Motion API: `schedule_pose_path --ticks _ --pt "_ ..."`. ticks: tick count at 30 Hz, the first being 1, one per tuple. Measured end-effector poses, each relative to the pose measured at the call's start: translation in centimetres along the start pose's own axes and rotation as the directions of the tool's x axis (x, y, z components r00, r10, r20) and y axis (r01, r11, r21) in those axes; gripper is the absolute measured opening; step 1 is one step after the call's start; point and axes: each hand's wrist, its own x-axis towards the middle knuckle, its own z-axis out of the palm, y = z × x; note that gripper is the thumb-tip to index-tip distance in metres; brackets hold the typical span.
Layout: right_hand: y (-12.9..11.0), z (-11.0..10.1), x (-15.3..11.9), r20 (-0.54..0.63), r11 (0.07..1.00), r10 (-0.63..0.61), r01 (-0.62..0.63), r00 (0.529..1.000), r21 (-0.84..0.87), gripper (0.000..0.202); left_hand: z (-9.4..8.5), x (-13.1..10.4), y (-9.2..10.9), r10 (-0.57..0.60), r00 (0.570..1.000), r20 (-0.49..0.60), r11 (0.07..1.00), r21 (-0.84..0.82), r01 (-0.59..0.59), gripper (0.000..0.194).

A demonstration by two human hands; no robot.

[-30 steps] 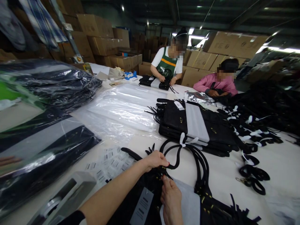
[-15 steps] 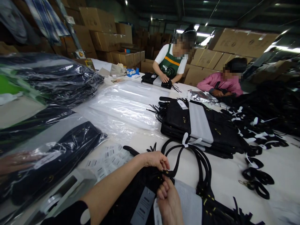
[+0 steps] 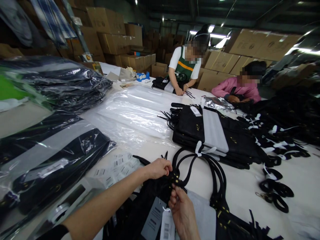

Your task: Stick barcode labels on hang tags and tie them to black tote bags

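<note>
A black bag [image 3: 140,203] with gold studs and looped black handles [image 3: 220,176] lies in front of me. My left hand [image 3: 160,168] is closed in a pinch at its upper edge beside the handle base; what sits between those fingertips is hidden. Just below, my right hand [image 3: 183,206] pinches the bag near the gold studs, with its fingers curled. A grey printed tag [image 3: 153,218] and a white barcode tag [image 3: 167,226] hang by the right hand. Pale wrapping [image 3: 200,210] covers the bag's middle, and a white tie [image 3: 198,148] binds the handles.
Stacked black bags [image 3: 190,128] lie beyond my hands. Clear plastic sleeves [image 3: 135,110] and barcode stickers [image 3: 120,166] cover the table to their left. Plastic-wrapped bags [image 3: 50,150] are at far left, straps [image 3: 275,190] at right. Two people work across the table.
My left hand has shifted slightly left, away from the right hand, uncovering gold studs. The white barcode tag shows more fully. A co-worker's hands have moved along a bag.
</note>
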Motion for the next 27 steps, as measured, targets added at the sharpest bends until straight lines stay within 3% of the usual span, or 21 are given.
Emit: schedule_pose_path --ticks 5,8,12,15,21,27 --pt "0.7 0.0 0.4 -0.039 0.999 -0.034 0.035 0.999 0.02 0.037 0.2 0.5 0.5 0.064 0.998 0.002 0.991 0.119 -0.064 0.026" --pt "0.8 0.2 0.5 -0.07 0.998 -0.024 0.028 0.997 0.054 0.03 0.6 1.9 0.5 0.088 0.989 0.119 0.984 0.145 -0.105 0.024" --pt "0.4 0.4 0.8 -0.078 0.99 0.049 -0.039 0.996 0.132 0.021 0.4 3.6 -0.1 0.128 0.946 0.296 0.982 0.096 -0.163 0.026" --pt "0.0 0.4 0.8 -0.065 0.978 0.102 -0.088 0.993 0.19 0.019 0.4 4.2 -0.7 0.155 0.921 0.358 0.981 0.056 -0.186 0.026" --pt "-0.3 0.5 0.5 -0.076 0.957 0.148 -0.123 0.986 0.263 0.016 1.0 4.1 -1.4 0.182 0.931 0.316 0.979 0.028 -0.201 0.02" --pt "0.1 0.8 0.5 -0.126 0.968 0.122 -0.09 0.985 0.236 0.015 0.4 3.6 -1.2 0.21 0.921 0.328 0.972 0.034 -0.233 0.024"
